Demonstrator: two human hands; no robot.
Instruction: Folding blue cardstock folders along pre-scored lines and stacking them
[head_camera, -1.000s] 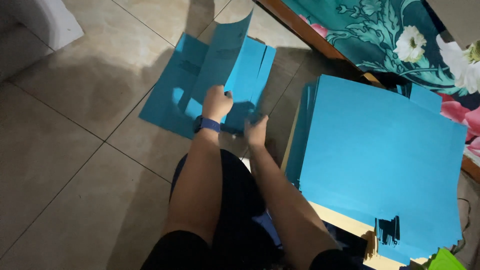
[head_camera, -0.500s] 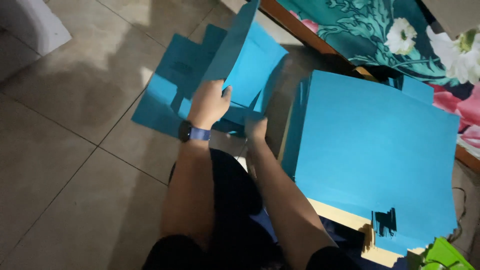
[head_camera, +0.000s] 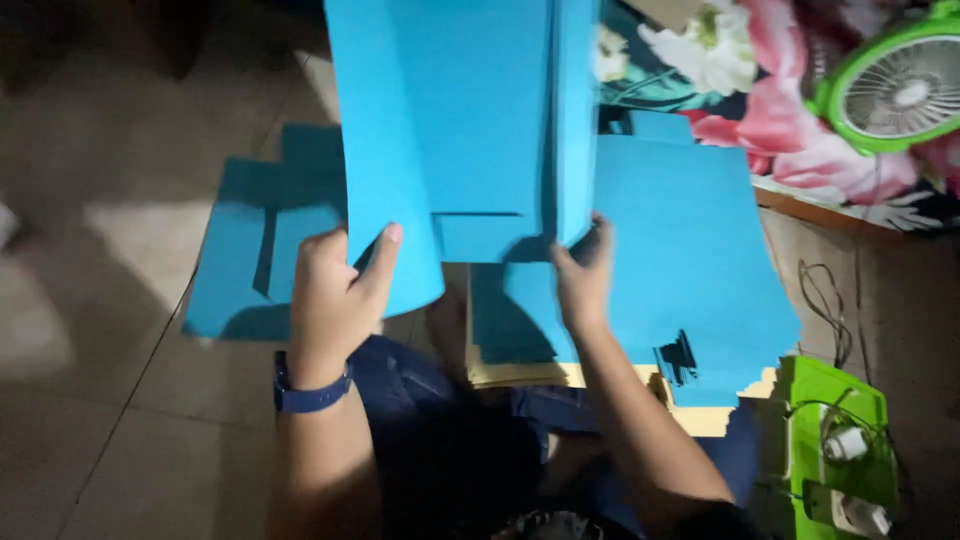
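Your fingers are clamped on both lower edges of the blue die-cut card sheet (head_camera: 450, 130). Left hand (head_camera: 335, 295) pinches the near-left corner, thumb in front; right hand (head_camera: 585, 275) grips the folded right flap. It stands upright, long axis running far from you, above the blue card stack (head_camera: 690, 260) at right.

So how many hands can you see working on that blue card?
2. The left hand grips the raised blue card at its lower left edge; the right hand holds its lower right.
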